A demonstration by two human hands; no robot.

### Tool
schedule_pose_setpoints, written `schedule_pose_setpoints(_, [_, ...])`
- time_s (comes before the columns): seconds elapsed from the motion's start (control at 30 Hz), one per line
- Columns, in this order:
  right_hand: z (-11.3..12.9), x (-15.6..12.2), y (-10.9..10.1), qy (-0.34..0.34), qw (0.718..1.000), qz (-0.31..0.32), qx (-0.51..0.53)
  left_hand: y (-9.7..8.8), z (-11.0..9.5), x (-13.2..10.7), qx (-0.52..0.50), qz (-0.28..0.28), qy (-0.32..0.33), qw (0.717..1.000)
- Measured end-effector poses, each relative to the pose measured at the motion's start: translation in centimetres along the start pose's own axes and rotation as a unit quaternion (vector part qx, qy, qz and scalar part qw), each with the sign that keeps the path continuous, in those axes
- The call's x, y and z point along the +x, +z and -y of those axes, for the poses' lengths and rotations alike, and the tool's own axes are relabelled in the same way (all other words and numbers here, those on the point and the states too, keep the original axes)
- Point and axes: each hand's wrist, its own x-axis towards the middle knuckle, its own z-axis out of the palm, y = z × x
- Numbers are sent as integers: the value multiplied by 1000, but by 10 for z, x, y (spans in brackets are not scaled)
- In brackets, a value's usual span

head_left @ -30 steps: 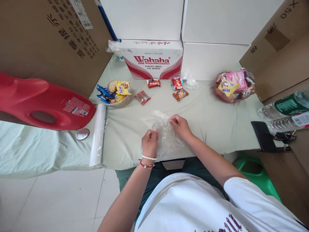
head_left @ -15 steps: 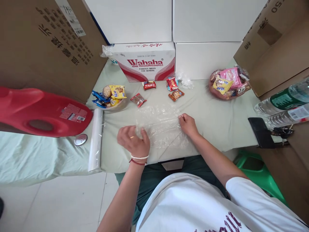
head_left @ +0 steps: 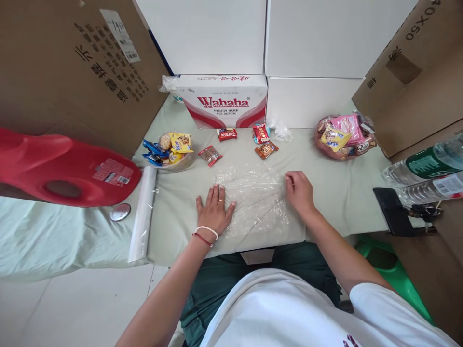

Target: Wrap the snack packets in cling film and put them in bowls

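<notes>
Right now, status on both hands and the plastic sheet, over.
Left hand open, palm down on clear plastic sheet, left side. Right hand curled by right edge, grip unclear. Sheet spread, wrinkled. Red-edged snack packet, brown cookie packet just beyond.

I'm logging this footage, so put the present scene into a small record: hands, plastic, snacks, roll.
Left hand: open, palm down at the left edge of the clear plastic
Right hand: curled by its right edge; grip unclear
Clear plastic: wrinkled, spread on the tablecloth
Loose snacks: beyond the plastic, before the water box
White roll: beside the red jug
</notes>
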Motion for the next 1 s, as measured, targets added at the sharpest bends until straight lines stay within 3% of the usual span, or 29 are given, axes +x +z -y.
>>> schedule_pose_setpoints(0.1, [19,1,18,-184,973,141,12,-2,-1,-1,6,2,7,1000])
schedule_pose_setpoints(0.2, [15,5,33,-246,940,235,-39,-4,-1,-2,17,10,13,1000])
schedule_pose_setpoints(0.37, [-21,40,12,-161,957,203,-133,-6,-1,-3,24,15,9,1000])
schedule_pose_setpoints(0.5, [-11,103,1,-37,977,100,-183,-5,-1,-3,20,10,15,1000])
schedule_pose_setpoints(0.57, [6,142,14,17,976,70,-203,-5,0,-3,19,7,18,1000])
schedule_pose_setpoints(0.73, [42,218,76,134,962,69,-226,-3,2,-3,12,0,20,1000])
schedule_pose_setpoints(0.87, [51,227,102,154,958,73,-232,-3,1,-4,-1,-6,20,1000])
schedule_pose_setpoints(1.0, [50,216,97,82,967,78,-228,-3,2,-5,-11,-13,22,1000])
